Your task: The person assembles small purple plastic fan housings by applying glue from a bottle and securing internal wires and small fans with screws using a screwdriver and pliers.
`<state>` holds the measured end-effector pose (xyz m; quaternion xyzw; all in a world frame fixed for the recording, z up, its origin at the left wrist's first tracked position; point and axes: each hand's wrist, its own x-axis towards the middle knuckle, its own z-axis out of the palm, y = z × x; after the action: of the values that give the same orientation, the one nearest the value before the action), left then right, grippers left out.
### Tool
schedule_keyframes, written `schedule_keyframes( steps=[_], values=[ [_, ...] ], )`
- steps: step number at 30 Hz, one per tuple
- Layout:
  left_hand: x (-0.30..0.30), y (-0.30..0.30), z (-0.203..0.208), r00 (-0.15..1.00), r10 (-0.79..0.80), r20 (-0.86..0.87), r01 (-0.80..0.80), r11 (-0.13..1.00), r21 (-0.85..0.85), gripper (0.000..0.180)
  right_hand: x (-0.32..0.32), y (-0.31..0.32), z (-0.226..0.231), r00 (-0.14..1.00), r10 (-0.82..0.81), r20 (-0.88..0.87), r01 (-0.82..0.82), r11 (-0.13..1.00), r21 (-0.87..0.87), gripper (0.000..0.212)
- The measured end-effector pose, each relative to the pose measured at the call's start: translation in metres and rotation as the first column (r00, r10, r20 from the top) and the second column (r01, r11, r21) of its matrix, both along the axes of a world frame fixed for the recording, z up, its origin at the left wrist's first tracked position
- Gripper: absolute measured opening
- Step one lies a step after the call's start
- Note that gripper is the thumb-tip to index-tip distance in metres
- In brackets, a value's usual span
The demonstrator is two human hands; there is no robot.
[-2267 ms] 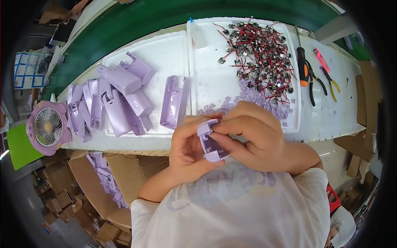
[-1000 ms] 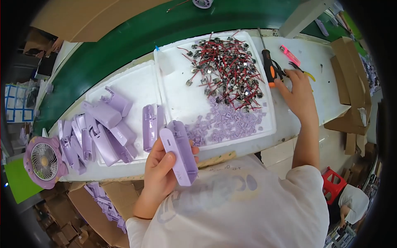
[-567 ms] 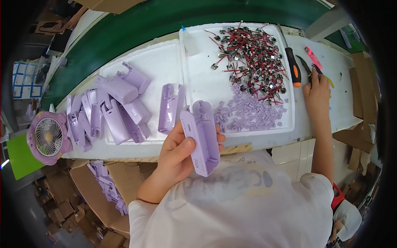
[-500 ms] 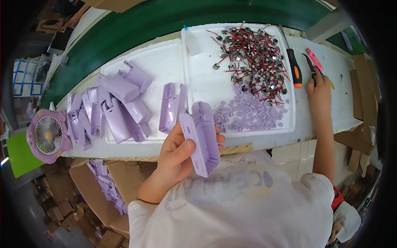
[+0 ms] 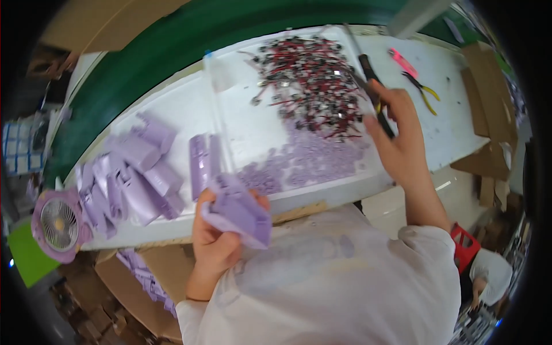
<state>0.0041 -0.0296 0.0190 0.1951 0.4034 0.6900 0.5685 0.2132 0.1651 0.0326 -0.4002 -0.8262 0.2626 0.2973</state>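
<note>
My left hand [image 5: 215, 241] is closed round a light purple plastic fan casing [image 5: 244, 215], tilted with its hollow side facing up, near the table's front edge. At the right side of the white foam tray, my right hand [image 5: 399, 129] grips a dark pointed tool [image 5: 360, 82] with a bit of yellow near the fingers. Motion blurs that tool, so its exact kind is unclear. Just beneath it lies a black-handled screwdriver [image 5: 386, 127], partly covered by the hand. Wired black parts [image 5: 313, 80] with red leads are heaped beside the tool's tip.
Small purple pieces [image 5: 310, 155] spread over the tray's front. More purple casings [image 5: 138, 192] are piled at left, beside a round purple fan [image 5: 59, 225]. Yellow-handled pliers [image 5: 424, 92] and a pink cutter [image 5: 403, 63] lie at right. A cardboard box [image 5: 167, 270] stands below the table.
My right hand has moved left from beside the pliers toward the tray, carrying the dark tool. My left hand has turned and tilted the casing. The whole view has shifted.
</note>
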Motion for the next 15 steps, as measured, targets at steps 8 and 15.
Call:
schedule_keyframes(
  steps=[8, 15],
  values=[
    [-0.006, -0.001, -0.01, 0.996, -0.078, 0.03, 0.078, 0.997, 0.013, 0.065, 0.071, 0.052, -0.068, 0.858, -0.442, 0.262, 0.39, 0.892, 0.227, 0.043],
    [-0.004, -0.001, -0.011, 0.995, -0.073, 0.074, 0.072, 0.997, 0.011, 0.065, 0.128, 0.1, -0.08, 0.677, -0.588, 0.443, 0.385, 0.796, 0.468, 0.04]
  ],
)
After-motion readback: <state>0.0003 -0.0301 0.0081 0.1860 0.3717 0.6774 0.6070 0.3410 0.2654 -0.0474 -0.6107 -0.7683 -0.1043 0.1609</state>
